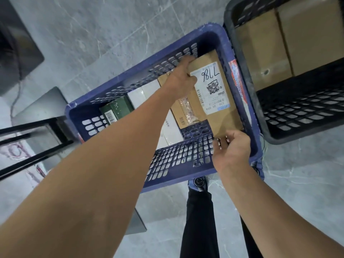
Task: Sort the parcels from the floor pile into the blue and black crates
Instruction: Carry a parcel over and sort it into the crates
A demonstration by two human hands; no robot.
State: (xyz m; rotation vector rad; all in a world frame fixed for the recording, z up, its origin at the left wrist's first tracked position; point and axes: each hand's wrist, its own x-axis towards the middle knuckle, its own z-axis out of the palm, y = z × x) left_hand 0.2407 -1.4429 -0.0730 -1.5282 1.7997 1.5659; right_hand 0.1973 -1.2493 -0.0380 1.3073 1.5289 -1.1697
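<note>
A brown cardboard parcel (219, 116) with a white label marked 7786 lies inside the blue crate (186, 161), along its right wall. My left hand (183, 79) grips the parcel's far left corner, thumb on top. My right hand (231, 148) holds the near end of the parcel, fingers curled under its edge. Under and beside it lie a smaller brown box (183, 112), white boxes (139, 95) and a green box (117, 108). The black crate (297, 116) stands to the right with large brown boxes (290, 43) in it.
A black metal frame (31, 140) and a grey panel (37, 108) stand left of the blue crate on the grey tiled floor. A dark object (14, 49) sits at the upper left. My legs and shoes (200, 183) are just below the blue crate.
</note>
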